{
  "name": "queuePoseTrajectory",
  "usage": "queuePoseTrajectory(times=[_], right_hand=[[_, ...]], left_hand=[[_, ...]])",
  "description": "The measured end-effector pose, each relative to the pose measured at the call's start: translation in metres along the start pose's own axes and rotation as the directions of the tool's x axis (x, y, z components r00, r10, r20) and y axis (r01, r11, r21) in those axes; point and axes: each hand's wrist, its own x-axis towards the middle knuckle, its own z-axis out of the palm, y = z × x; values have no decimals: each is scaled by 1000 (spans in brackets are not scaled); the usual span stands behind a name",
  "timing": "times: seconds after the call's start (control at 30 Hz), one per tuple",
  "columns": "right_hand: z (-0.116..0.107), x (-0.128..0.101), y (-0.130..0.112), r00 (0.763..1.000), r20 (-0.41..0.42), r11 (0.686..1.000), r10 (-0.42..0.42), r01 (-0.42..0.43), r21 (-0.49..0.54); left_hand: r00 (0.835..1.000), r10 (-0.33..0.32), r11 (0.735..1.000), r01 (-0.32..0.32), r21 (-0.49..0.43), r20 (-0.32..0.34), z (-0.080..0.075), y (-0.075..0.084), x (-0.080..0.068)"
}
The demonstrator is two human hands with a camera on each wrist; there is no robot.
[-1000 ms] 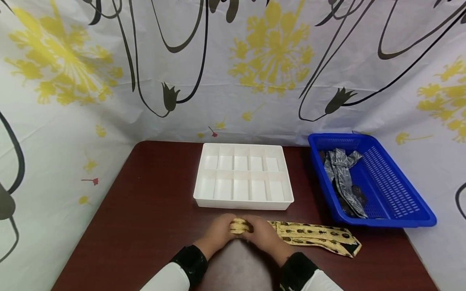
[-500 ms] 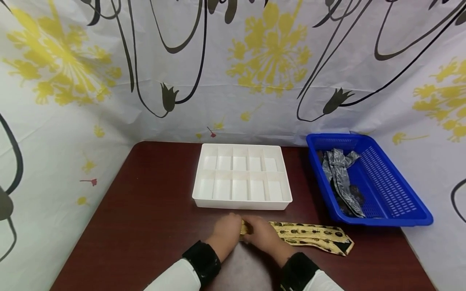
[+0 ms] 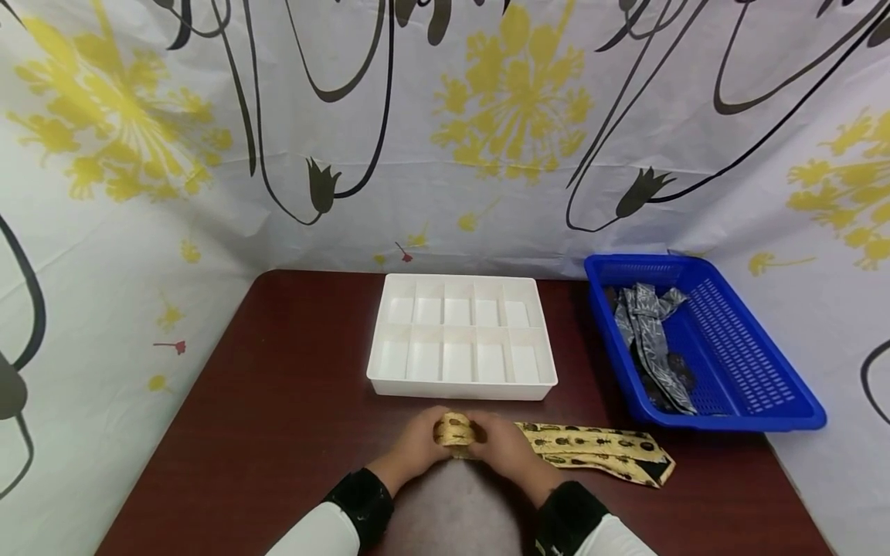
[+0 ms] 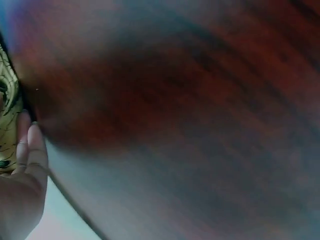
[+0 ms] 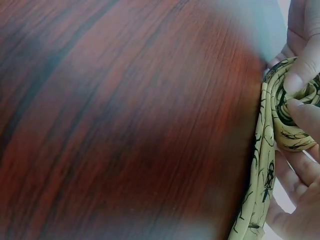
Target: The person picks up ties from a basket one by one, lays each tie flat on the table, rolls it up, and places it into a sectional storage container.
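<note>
A yellow necktie (image 3: 598,446) printed with dark insects lies stretched to the right on the table, its wide tip showing a dark lining. The other end is wound into a coil (image 3: 455,434), gripped from the left by my left hand (image 3: 414,444) and from the right by my right hand (image 3: 506,454). In the right wrist view the spiral side of the coil (image 5: 295,137) shows, with both thumbs pressed at its centre and fingers behind it. At the left edge of the left wrist view, fingers (image 4: 36,150) lie against the patterned cloth.
Behind the hands stands a white tray (image 3: 459,391) divided into several compartments. A blue basket (image 3: 758,347) at the back right holds a grey patterned tie (image 3: 653,340) and dark cloth. All stand on a dark red-brown table (image 3: 278,401), with a printed curtain (image 3: 445,232) behind.
My left hand has turned over the coil to the right, then back left, showing the coil again. The necktie's wide tip has drawn slightly left. My right hand has stayed nearly in place.
</note>
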Motion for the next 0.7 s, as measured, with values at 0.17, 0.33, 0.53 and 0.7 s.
queuePoseTrajectory(times=[0.17,0.33,0.53,0.7], right_hand=[[1,0,0,1000,-10,1000,-4,4,-19],[0,0,-4,1000,-20,1000,-3,3,-16],[-4,1,-9,999,-36,999,5,-7,-42],[-4,-1,-5,999,-40,998,24,-27,-60]], left_hand=[[999,35,989,-35,145,-1,0,7,1],[1000,2,916,-3,400,5,3,23,3],[992,-116,802,69,593,41,4,45,10],[990,-131,837,80,541,56,4,41,12]])
